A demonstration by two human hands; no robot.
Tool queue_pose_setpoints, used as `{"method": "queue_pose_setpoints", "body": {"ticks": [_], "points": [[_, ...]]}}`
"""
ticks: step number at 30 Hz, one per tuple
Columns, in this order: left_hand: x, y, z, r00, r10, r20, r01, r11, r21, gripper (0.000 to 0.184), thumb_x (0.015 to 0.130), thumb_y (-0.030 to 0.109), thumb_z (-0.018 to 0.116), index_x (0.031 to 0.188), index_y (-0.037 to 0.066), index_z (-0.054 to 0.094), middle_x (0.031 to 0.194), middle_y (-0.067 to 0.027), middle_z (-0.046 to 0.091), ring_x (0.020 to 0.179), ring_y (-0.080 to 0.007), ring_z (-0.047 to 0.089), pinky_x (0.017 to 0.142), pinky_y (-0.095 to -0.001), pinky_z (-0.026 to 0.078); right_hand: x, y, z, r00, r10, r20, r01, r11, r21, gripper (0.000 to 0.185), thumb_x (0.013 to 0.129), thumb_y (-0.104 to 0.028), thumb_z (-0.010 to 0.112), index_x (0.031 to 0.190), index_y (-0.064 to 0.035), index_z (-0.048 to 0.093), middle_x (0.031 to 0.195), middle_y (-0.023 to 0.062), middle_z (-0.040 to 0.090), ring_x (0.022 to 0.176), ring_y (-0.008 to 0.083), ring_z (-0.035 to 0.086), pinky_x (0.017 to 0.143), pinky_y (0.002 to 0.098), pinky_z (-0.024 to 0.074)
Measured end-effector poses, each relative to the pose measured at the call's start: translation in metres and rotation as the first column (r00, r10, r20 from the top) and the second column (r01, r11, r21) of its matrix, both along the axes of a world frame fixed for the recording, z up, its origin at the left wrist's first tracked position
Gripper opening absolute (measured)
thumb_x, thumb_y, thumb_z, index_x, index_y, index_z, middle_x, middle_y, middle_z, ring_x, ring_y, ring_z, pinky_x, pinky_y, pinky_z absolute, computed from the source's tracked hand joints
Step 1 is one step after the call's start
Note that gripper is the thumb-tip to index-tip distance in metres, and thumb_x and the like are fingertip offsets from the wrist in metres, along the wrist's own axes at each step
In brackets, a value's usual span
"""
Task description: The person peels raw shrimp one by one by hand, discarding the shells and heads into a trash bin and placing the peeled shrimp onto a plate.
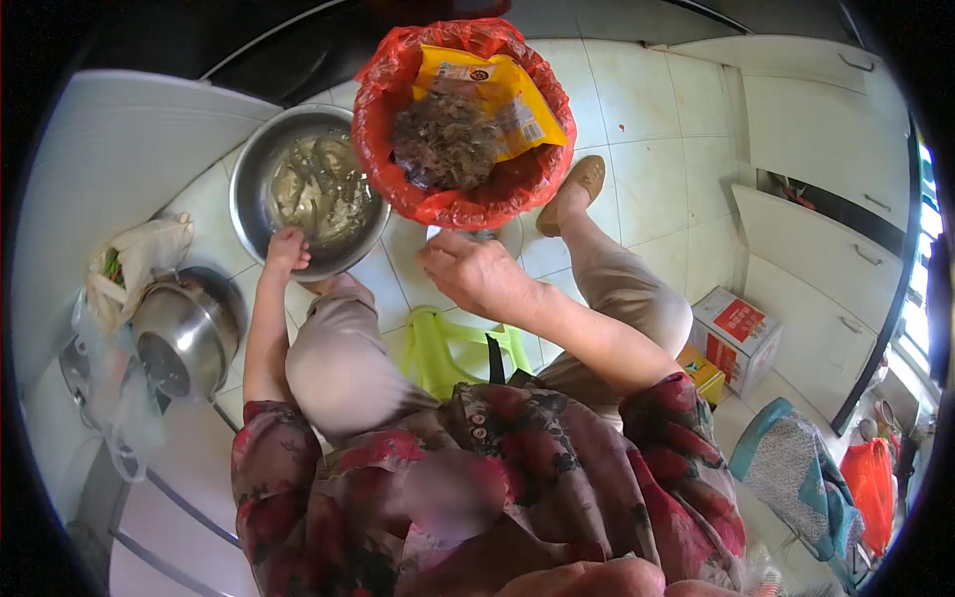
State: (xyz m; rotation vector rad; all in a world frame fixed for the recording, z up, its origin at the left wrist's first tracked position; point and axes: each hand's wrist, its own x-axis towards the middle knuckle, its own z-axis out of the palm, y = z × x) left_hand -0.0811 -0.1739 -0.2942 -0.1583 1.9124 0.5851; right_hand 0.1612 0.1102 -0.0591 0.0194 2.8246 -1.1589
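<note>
My left hand is closed at the near rim of a round metal basin. What its fingers hold, if anything, is hidden. Water and several slender greyish-brown things fill the basin; I cannot tell their kind. My right hand, fingers curled, is just below a bin lined with a red plastic bag. A small white piece shows by its fingertips, too little of it to name. Inside the bin lie a pile of grey-brown scraps and a yellow printed packet.
A lime-green plastic stool is between my legs. Metal pots and a cloth bag stand at left. At right are drawers, one pulled out, a white-and-red carton and a yellow box.
</note>
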Motion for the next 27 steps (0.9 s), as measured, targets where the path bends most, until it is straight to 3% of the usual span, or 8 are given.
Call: {"method": "queue_pose_setpoints", "body": {"ticks": [2,3,7,11,15,16,21,27], "points": [[-0.001,-0.003,0.047,0.920,0.391,-0.010,-0.376,0.891,0.255,0.027,0.095,0.023,0.049,0.116,0.007,0.054,0.081,-0.0059,0.061,0.060,-0.0130,0.060,0.051,-0.0279,0.053,0.006,-0.015,0.004,0.997,-0.059,-0.053,0.056,0.997,-0.059,0.022,0.078,-0.004,0.062,0.101,-0.0011,0.060,0.096,0.0124,0.060,0.080,0.0306,0.063,0.066,0.0384,0.0536],[-0.003,-0.004,0.071,0.887,0.463,0.001,-0.436,0.834,0.339,0.026,0.095,0.020,0.049,0.115,0.004,0.054,0.084,-0.0062,0.062,0.061,-0.0135,0.061,0.050,-0.0274,0.053,0.010,-0.024,0.007,0.987,-0.139,-0.078,0.129,0.985,-0.115,0.024,0.079,-0.003,0.061,0.103,-0.0015,0.061,0.099,0.0134,0.060,0.082,0.0316,0.063,0.067,0.0384,0.0535],[-0.008,-0.002,0.173,0.865,0.499,0.050,-0.441,0.709,0.551,0.025,0.095,0.018,0.051,0.114,0.003,0.054,0.092,-0.0081,0.064,0.069,-0.0149,0.063,0.056,-0.0267,0.054,0.027,-0.057,0.028,0.921,-0.341,-0.189,0.284,0.919,-0.274,0.027,0.080,-0.006,0.060,0.107,-0.0018,0.062,0.100,0.0156,0.060,0.082,0.0362,0.062,0.073,0.0418,0.0520],[0.002,0.013,0.260,0.890,0.452,0.065,-0.344,0.569,0.747,0.025,0.092,0.015,0.056,0.113,0.001,0.054,0.100,-0.0110,0.064,0.083,-0.0172,0.064,0.068,-0.0286,0.056,0.058,-0.073,0.069,0.919,-0.352,-0.176,0.296,0.913,-0.280,0.027,0.079,-0.006,0.061,0.106,-0.0012,0.062,0.102,0.0169,0.061,0.085,0.0369,0.061,0.076,0.0416,0.0509],[0.040,0.035,0.321,0.897,0.433,0.090,-0.290,0.422,0.859,0.024,0.093,0.012,0.055,0.113,0.000,0.054,0.101,-0.0112,0.064,0.086,-0.0186,0.065,0.072,-0.0297,0.056,0.094,-0.081,0.099,0.888,-0.425,-0.175,0.361,0.881,-0.305,0.026,0.081,-0.005,0.060,0.107,-0.0011,0.062,0.098,0.0161,0.061,0.075,0.0279,0.064,0.067,0.0352,0.0512],[0.051,0.041,0.332,0.918,0.380,0.112,-0.266,0.383,0.885,0.023,0.093,0.011,0.055,0.113,0.000,0.054,0.102,-0.0115,0.064,0.088,-0.0194,0.065,0.073,-0.0301,0.056,0.103,-0.082,0.101,0.882,-0.441,-0.169,0.381,0.876,-0.297,0.026,0.083,-0.004,0.060,0.108,-0.0011,0.062,0.095,0.0153,0.061,0.067,0.0219,0.064,0.060,0.0307,0.0515],[0.126,0.080,0.356,0.953,0.203,0.223,-0.280,0.321,0.905,0.025,0.092,0.008,0.055,0.115,0.000,0.053,0.106,-0.0126,0.063,0.094,-0.0216,0.065,0.078,-0.0322,0.057,0.140,-0.091,0.085,0.849,-0.520,-0.091,0.438,0.791,-0.428,0.024,0.087,-0.009,0.059,0.108,0.0011,0.062,0.089,0.0119,0.061,0.063,0.0168,0.064,0.057,0.0277,0.0506],[0.211,0.103,0.326,0.914,0.151,0.377,-0.406,0.331,0.852,0.027,0.090,0.007,0.056,0.117,0.003,0.054,0.109,-0.0106,0.063,0.100,-0.0207,0.063,0.080,-0.0316,0.054,0.138,-0.089,0.070,0.784,-0.615,0.089,0.531,0.589,-0.608,0.027,0.093,-0.018,0.055,0.109,0.0027,0.061,0.092,0.0105,0.065,0.063,0.0132,0.063,0.053,0.0264,0.0503]]}}
